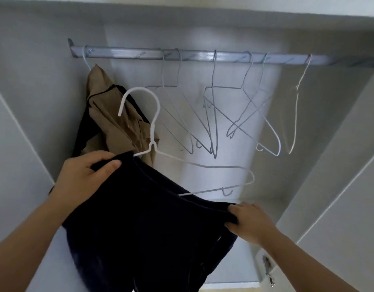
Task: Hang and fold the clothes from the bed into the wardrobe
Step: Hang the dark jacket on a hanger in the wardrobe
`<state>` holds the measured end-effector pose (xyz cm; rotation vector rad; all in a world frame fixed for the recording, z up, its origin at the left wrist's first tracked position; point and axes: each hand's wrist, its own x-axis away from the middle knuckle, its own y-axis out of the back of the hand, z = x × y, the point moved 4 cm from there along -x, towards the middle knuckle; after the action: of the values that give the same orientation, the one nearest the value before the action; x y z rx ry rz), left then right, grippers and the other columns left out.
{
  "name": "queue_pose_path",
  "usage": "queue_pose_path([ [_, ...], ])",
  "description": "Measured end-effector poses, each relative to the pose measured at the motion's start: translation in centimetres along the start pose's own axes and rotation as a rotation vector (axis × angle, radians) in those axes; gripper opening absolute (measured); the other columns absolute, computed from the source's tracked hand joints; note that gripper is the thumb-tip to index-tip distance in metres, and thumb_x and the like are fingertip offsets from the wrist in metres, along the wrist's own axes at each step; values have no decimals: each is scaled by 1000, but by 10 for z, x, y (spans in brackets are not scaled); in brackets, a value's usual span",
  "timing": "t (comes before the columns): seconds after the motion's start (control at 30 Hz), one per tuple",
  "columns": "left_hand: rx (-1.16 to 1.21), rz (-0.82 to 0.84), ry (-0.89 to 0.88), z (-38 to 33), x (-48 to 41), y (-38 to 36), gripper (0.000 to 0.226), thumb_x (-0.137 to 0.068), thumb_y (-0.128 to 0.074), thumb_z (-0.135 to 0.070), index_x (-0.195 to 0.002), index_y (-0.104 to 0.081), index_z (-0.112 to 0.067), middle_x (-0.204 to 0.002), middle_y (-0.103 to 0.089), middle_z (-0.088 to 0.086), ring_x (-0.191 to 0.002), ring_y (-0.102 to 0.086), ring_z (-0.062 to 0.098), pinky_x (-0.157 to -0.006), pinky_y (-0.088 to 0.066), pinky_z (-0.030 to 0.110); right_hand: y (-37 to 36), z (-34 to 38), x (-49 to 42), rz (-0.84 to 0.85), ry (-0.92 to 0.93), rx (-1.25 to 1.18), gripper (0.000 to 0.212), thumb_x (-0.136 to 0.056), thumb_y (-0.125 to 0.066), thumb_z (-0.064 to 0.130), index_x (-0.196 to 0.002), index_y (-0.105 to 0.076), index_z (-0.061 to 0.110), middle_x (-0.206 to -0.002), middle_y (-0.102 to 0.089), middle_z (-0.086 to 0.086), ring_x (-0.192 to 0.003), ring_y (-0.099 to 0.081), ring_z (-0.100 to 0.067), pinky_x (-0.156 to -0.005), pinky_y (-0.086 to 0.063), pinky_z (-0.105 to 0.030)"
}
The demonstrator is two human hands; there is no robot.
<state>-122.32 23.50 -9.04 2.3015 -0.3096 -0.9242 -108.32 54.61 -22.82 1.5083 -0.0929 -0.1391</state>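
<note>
Dark garment looks soft, limp and fairly light; likely to sag or slide off the thin wire hanger, so best held by its top edge; left hand curls round that edge at the hanger's left shoulder; right hand pinches the edge further right. Navy-black, plain, bunched; held up inside the wardrobe below the rail, hook not on it yet; tan shirt hangs at left.

left hand: bare | right hand: bare | forearms: bare to the frame edge
</note>
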Motion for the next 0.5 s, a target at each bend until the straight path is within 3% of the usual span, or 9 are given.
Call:
queue_pose_path([
  [0.07, -57, 26, 4, -15, 11, -3, 56, -81, -64, -21, -76, -50, -74, -78, -53, -50, -73, -53, -24, -64, -34, -8, 10, -16, 13, -19, 22, 27, 27, -87, -48, 40, -101, -54, 18, -108, -62, 1, -105, -52, -19, -82, -34, -27],
  [0.17, -101, 64, 9, -30, 24, -1, 34, -78, -59, -32, -73, -55, -66, -76, -60, -39, -69, -58, -3, -62, -37, -2, 25, -32, 22, -32, 37, -7, 27, -86, -52, 35, -102, -57, 15, -106, -63, -2, -103, -53, -21, -82, -39, -27],
  [0.27, -206, 105, -37, -35, 35, 4, 27, -83, -65, -20, -74, -59, -45, -68, -63, -19, -65, -63, 12, -60, -43, 15, 46, -37, 26, -69, 52, -33, 25, -86, -53, 30, -103, -60, 13, -101, -63, -2, -102, -53, -20, -83, -41, -27],
  [0.33, -289, 180, -71, -45, 42, 10, 12, -87, -62, -29, -76, -65, -32, -68, -66, -10, -63, -62, 10, -57, -43, 18, 61, -36, 29, -111, 63, -52, 22, -85, -54, 26, -100, -62, 11, -97, -64, -2, -100, -53, -20, -83, -43, -27],
  [0.4, -353, 213, -146, -52, 46, 13, 31, -89, -52, -45, -78, -71, -23, -68, -68, -7, -62, -59, 6, -53, -42, 18, 74, -32, 34, -125, 63, -108, 16, -82, -57, 21, -92, -62, 10, -90, -62, -2, -97, -51, -19, -81, -43, -27],
  [0.5, -302, 147, -83, -56, 45, 17, 23, -88, -58, -38, -83, -72, -20, -71, -69, -4, -65, -63, 12, -55, -47, 28, 94, -13, 40, -158, 92, -215, 9, -76, -62, 12, -84, -57, 15, -79, -49, 6, -87, -44, -12, -68, -33, -16],
])
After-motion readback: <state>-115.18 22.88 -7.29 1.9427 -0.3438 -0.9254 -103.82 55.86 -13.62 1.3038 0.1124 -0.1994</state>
